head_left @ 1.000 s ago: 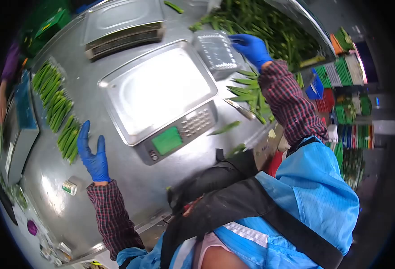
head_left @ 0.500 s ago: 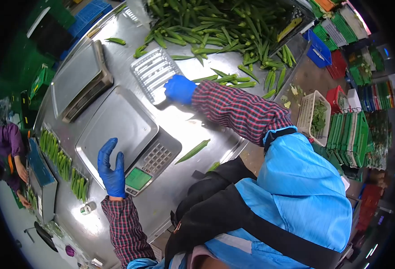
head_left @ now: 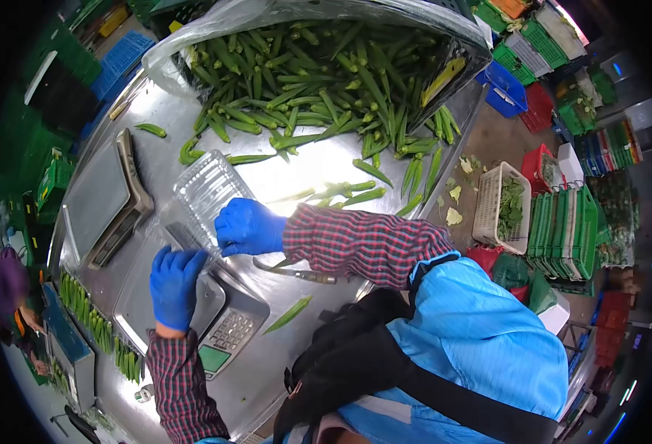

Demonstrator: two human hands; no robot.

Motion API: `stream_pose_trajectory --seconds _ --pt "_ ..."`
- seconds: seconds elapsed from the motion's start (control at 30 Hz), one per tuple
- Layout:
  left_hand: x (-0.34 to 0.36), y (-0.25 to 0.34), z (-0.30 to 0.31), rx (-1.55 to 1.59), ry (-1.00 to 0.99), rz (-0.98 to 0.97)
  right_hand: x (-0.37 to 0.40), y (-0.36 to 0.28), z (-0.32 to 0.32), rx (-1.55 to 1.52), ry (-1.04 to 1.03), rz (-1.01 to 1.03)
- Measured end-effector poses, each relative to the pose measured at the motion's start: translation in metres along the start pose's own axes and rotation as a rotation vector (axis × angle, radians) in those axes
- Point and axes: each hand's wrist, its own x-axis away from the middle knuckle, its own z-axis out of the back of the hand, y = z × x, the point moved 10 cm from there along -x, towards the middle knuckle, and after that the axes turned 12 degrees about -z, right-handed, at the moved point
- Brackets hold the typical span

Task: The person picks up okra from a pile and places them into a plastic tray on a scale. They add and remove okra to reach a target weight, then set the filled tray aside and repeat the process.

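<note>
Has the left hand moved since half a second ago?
Yes, the left hand has moved away from the scale's green display, toward the right hand.

Clear plastic container (head_left: pixel 206 183), see-through, ribbed base, looks empty. Tilted, set at an angle, w/ its near R edge in the R hand (head_left: pixel 250 227), fingers curled over the rim. Lower end overlaps the far side of the scale (head_left: pixel 231 327) pan in view; can't tell if touching. L hand (head_left: pixel 175 287) is just beside that end, fingers bent, contact unclear. Upper R corner is nr loose okra (head_left: pixel 250 158). Clear plastic also shows btwn the hands; edges hard to make out.
</note>
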Motion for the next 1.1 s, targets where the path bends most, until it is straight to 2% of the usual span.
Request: stream_pose_trajectory --seconds 0.03,0.1,0.13,0.17,0.23,0.3,0.33,0.37,0.4,0.43,0.47,0.5,0.57,0.6,0.63,0.7,0.77,0.8,0.83,0.9,0.97,1.0,1.03,1.07,1.1 --pt "0.004 0.001 0.003 0.043 -0.032 0.009 0.002 0.000 0.015 -0.066 0.027 -0.002" --pt "0.017 0.003 0.020 -0.044 0.013 0.058 0.004 0.034 0.050 -0.196 0.024 -0.167" --pt "0.035 -0.003 0.018 -0.072 -0.013 0.119 0.025 0.069 0.083 -0.352 0.215 -0.266" --pt "0.054 -0.007 0.015 -0.092 -0.010 0.164 0.039 0.110 0.109 -0.168 0.323 -0.361" --pt "0.102 -0.022 -0.010 -0.058 -0.109 0.328 0.057 0.156 0.196 0.507 0.505 -0.440" --pt "0.140 -0.026 -0.036 -0.012 -0.178 0.449 0.080 0.208 0.257 0.824 0.543 -0.736" --pt "0.154 -0.030 -0.045 0.039 -0.226 0.543 0.095 0.242 0.273 0.859 0.525 -0.833" --pt "0.141 -0.024 -0.037 0.035 -0.236 0.553 0.107 0.268 0.280 0.899 0.507 -0.931" --pt "0.109 -0.011 -0.016 0.123 -0.086 0.549 0.102 0.272 0.281 0.894 0.501 -0.932" --pt "0.080 0.000 0.000 0.216 0.067 0.538 0.107 0.286 0.286 0.839 0.434 -1.101" --pt "0.061 0.006 -0.002 0.290 0.088 0.530 0.118 0.300 0.289 0.785 0.364 -1.270" --pt "0.042 0.012 -0.010 0.300 0.085 0.525 0.123 0.308 0.287 0.793 0.360 -1.278" --pt "0.001 0.024 -0.032 0.544 0.180 0.485 0.122 0.313 0.282 0.894 0.469 -1.150" --pt "-0.022 0.030 -0.046 0.604 0.179 0.438 0.123 0.307 0.276 0.960 0.388 -1.179" --pt "-0.044 0.036 -0.061 0.663 0.179 0.391 0.123 0.292 0.278 0.966 0.390 -1.182" --pt "-0.079 0.048 -0.101 0.903 0.218 0.341 0.152 0.295 0.246 0.329 0.156 -1.487" --pt "-0.118 0.058 -0.132 1.033 0.187 0.352 0.167 0.284 0.223 0.122 0.396 -1.175" --pt "-0.135 0.062 -0.149 1.178 0.185 0.400 0.178 0.282 0.202 -0.243 0.437 -1.179" --pt "-0.150 0.067 -0.164 1.322 0.182 0.454 0.183 0.271 0.188 -0.248 0.425 -1.189" --pt "-0.173 0.077 -0.185 1.745 0.300 0.690 0.183 0.247 0.144 -0.612 0.363 -1.163" --pt "-0.194 0.082 -0.195 1.895 0.358 0.706 0.174 0.213 0.115 -0.447 0.169 -1.231" --pt "-0.205 0.085 -0.191 2.042 0.431 0.648 0.164 0.195 0.105 -0.357 0.182 -1.134" --pt "-0.201 0.086 -0.200 2.042 0.429 0.649 0.156 0.180 0.098 -0.267 0.195 -1.035" --pt "-0.190 0.086 -0.223 2.119 0.448 0.756 0.159 0.175 0.094 -0.268 0.196 -1.034" --pt "-0.184 0.084 -0.231 2.188 0.475 0.862 0.150 0.166 0.094 -0.198 0.181 -0.931"
